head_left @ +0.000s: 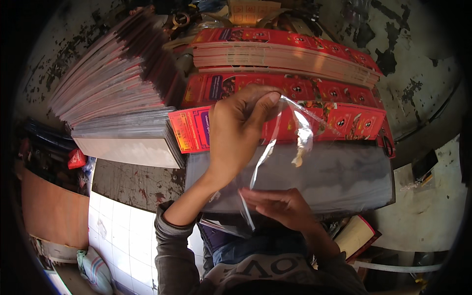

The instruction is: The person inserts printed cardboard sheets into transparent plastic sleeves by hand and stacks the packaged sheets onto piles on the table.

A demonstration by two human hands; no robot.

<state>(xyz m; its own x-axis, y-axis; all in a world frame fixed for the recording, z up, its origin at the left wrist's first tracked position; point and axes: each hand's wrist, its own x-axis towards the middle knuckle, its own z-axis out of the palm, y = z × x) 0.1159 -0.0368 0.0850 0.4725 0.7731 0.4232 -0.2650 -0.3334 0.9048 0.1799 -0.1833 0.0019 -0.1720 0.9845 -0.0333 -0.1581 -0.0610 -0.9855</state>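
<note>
My left hand (235, 135) is raised over the table, thumb and fingers pinched on the top edge of a clear plastic sleeve (304, 132). The sleeve hangs loosely and catches bright glare. Lower down and nearer to me, my right hand (284, 207) has its fingers stretched out flat beside the sleeve's lower edge; whether they touch it I cannot tell. Beneath both hands lies a wide stack of clear plastic sleeves (339, 172). Just beyond it, a long red printed card strip (361, 120) lies in front of more red strips, partly hidden by my left hand.
A thick bundle of red printed strips (295, 59) lies farther back. On the left a tall, leaning pile of sleeved strips (113, 73) rises above a pale-edged stack (132, 150). A roll of tape (181, 19) sits at the back. A striped sack (96, 270) rests at lower left.
</note>
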